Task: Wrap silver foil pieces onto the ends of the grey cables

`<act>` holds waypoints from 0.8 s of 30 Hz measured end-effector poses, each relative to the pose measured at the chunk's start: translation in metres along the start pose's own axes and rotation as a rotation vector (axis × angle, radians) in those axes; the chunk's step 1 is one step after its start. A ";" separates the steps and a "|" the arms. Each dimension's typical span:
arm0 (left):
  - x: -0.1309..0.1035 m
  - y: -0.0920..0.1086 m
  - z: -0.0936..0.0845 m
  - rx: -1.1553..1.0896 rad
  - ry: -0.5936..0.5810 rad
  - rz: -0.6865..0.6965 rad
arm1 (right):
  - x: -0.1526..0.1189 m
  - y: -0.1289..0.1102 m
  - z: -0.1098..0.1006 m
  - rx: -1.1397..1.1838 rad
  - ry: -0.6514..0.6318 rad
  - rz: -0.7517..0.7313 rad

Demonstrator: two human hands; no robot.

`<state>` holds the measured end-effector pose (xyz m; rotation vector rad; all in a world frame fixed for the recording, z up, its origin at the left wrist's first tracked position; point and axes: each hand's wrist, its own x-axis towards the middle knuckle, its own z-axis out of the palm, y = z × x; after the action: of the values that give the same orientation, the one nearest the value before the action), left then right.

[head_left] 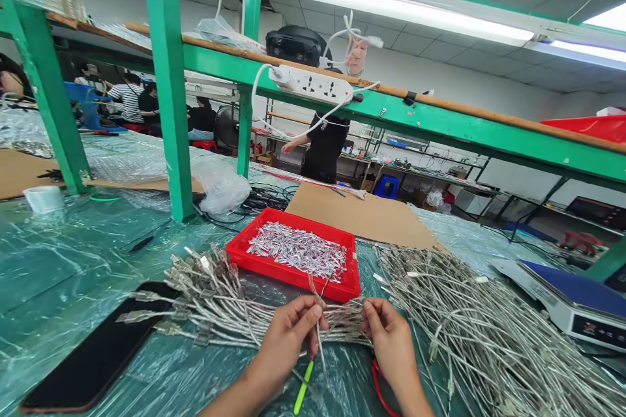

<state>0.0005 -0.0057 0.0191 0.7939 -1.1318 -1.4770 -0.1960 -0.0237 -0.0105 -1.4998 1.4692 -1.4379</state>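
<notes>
My left hand (291, 333) is closed, pinching a thin pale cable (319, 345) between thumb and fingers. Fine bare wires fan out above the fingertips. To its right, my right hand (391, 339) has thumb and index finger pressed together at the end of a cable bundle (244, 316); what they grip is too small to make out. That bundle of clear-sheathed USB cables lies across the table behind both hands. Just beyond it sits a red tray (293, 281) holding many small silvery pieces (298, 249). Below my left hand lies a bright green stick-like tool (303, 391).
A large heap of cables (489, 332) covers the right side, beside a scale (572, 313). A black phone-like slab (98, 355) lies at left. Cardboard (362, 212) is behind the tray. Green posts (169, 91) carry a shelf with a power strip (313, 83). A person (325, 143) stands beyond.
</notes>
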 end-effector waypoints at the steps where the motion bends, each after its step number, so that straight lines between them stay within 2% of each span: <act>1: 0.000 -0.001 0.000 -0.016 0.003 -0.002 | 0.000 0.002 0.000 0.022 -0.010 0.010; 6: 0.000 -0.008 0.002 -0.048 -0.002 -0.008 | 0.005 -0.005 0.011 0.070 -0.010 0.041; 11: 0.001 -0.011 0.001 -0.024 -0.001 -0.024 | 0.061 -0.029 0.033 0.045 -0.031 0.009; 14: 0.002 -0.011 0.000 -0.004 0.019 -0.016 | 0.086 -0.043 0.037 0.018 -0.024 0.017; 16: 0.003 -0.013 0.000 0.010 0.039 -0.011 | 0.081 -0.052 0.033 0.005 -0.008 0.006; 19: 0.003 -0.014 0.000 0.049 0.069 -0.005 | 0.046 -0.062 0.025 0.003 -0.024 -0.041; 22: 0.001 -0.013 0.001 0.133 0.093 0.061 | 0.008 -0.063 0.023 0.024 -0.159 -0.111; 24: -0.003 -0.013 0.002 0.217 0.096 0.143 | -0.007 -0.059 0.027 -0.010 -0.253 -0.136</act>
<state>-0.0052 -0.0026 0.0073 0.9038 -1.2632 -1.1989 -0.1518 -0.0116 0.0359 -1.7451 1.2444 -1.2631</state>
